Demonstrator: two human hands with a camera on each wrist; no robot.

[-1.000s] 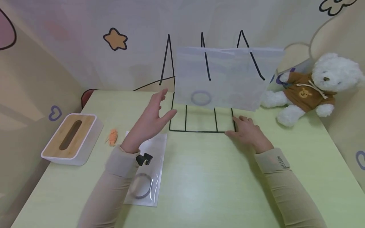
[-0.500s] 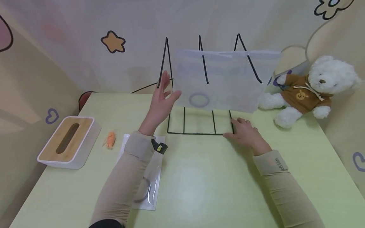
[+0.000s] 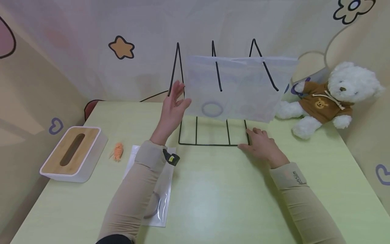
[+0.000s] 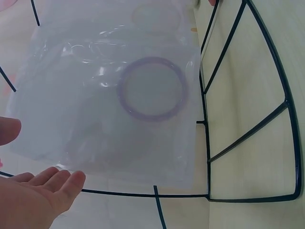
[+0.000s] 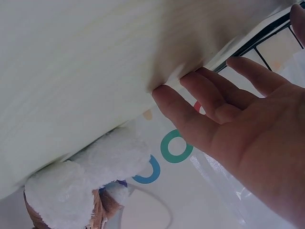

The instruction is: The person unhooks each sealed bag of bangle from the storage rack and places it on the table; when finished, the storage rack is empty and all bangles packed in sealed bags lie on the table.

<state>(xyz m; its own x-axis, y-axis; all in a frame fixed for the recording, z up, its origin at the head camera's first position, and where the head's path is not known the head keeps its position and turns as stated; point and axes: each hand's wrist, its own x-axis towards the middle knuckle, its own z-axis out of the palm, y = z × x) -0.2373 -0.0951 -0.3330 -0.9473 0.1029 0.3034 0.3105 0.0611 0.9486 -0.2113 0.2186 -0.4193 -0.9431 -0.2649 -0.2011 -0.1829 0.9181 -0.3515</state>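
Fingers (image 3: 257,131) of right hand (image 3: 262,146) at rack (image 3: 210,145) corner, left hand (image 3: 171,113) beside bag (image 3: 240,91) (hanging).

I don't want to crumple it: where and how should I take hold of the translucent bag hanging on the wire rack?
Probably pinch the bag by its two top corners, coming from the front. It is thin and flat, and two prongs emerge just below its top edge; their free ends show in front of it, which suggests easing it forward.
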